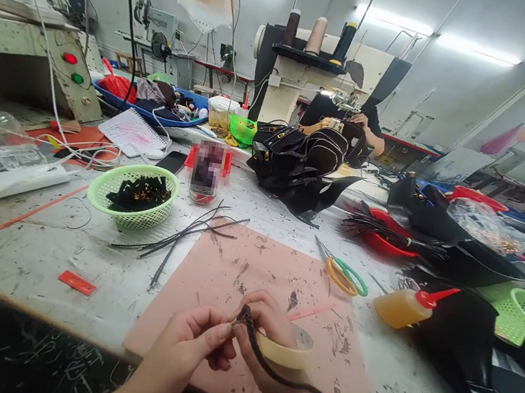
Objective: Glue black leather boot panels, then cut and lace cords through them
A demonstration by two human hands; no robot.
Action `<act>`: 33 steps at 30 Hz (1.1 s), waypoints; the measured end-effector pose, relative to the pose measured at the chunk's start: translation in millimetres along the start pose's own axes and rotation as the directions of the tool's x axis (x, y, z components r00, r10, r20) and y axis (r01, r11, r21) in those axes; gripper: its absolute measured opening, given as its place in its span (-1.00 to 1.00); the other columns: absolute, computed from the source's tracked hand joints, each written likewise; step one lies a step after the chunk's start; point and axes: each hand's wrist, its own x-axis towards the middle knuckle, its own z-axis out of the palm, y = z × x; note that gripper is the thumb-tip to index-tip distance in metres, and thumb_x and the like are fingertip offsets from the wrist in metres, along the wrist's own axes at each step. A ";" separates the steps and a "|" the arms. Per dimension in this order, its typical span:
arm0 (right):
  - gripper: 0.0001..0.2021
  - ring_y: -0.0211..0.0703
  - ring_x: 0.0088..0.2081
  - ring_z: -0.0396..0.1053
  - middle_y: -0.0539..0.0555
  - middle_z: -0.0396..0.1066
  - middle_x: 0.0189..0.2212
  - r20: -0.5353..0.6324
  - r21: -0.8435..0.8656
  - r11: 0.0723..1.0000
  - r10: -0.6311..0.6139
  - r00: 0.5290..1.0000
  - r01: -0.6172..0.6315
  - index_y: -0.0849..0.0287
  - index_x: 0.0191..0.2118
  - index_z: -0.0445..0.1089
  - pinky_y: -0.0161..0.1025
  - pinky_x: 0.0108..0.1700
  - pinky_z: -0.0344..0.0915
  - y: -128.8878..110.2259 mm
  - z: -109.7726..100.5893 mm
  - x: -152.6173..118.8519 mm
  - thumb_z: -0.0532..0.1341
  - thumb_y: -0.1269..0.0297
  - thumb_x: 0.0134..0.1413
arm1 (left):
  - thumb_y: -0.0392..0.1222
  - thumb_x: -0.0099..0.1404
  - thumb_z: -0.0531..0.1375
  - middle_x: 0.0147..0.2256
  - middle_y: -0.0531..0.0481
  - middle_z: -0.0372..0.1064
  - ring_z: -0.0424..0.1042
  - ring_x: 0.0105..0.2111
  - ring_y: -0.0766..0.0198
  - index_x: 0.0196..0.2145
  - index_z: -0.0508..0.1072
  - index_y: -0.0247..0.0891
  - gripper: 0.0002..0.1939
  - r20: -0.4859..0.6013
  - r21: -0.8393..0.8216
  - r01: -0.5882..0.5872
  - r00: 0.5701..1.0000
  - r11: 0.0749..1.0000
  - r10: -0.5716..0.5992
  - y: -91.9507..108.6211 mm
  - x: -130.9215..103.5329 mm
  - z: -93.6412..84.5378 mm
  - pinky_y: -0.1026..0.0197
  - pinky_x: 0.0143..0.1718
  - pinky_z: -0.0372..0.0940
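My left hand (189,339) has its thumb and fingertips pinched together at the end of a thin black cord (272,374). A tiny pale piece shows at that pinch, too small to name. Closed around the same end is my right hand (263,332), with the cord looped over its fingers and its tail trailing across the wrist to the lower right. A roll of cream tape (287,358) sits right against the right hand; whether the fingers touch it I cannot tell. Under both hands is a pink mat (251,262) marked with dark scraps.
Black strips (190,228) lie beside a green basket (129,217) of black pieces. Scissors (343,275) and a glue bottle (408,307) are to the right. Black leather pieces (467,327) crowd the right edge. Across the table, a person (373,131) works at a sewing machine (314,77).
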 end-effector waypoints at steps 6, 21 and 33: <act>-0.91 -0.23 -0.37 0.29 0.05 0.31 -0.42 0.058 -0.212 0.953 -0.209 0.976 0.217 0.14 -0.38 0.26 -0.27 -0.35 0.24 -2.0 -8.8 3.5 0.06 0.45 0.06 | -0.02 -0.17 0.35 -0.73 0.09 0.22 0.13 -0.66 0.42 -0.66 0.38 -0.34 -0.67 0.005 -0.048 0.078 0.997 0.996 -0.078 -0.3 1.7 1.6 0.36 -0.63 0.03; -0.67 -0.10 -0.33 0.32 0.11 0.41 -0.36 0.158 -0.868 0.479 0.515 0.842 -0.130 0.16 -0.09 0.37 -0.28 -0.37 0.13 81.8 -105.4 29.4 0.11 0.29 -0.03 | -0.24 -0.16 0.22 -0.78 0.16 0.10 -0.03 -0.80 0.57 -0.69 0.26 -0.34 -0.82 0.012 -0.240 0.436 0.895 0.867 -0.447 -9.6 25.1 -1.7 0.45 -0.74 -0.19; -0.75 0.05 -0.27 0.39 0.29 0.43 -0.30 -0.249 -0.847 0.157 0.727 0.640 -0.507 0.29 -0.21 0.39 -0.20 -0.32 0.22 124.0 -166.9 43.2 0.12 0.30 -0.01 | -0.15 -0.18 0.37 -0.65 0.02 0.36 0.16 -0.74 0.47 -0.50 0.35 -0.33 -0.68 -0.161 -0.152 0.197 0.962 0.968 -0.221 -8.2 17.7 -1.8 0.42 -0.71 -0.06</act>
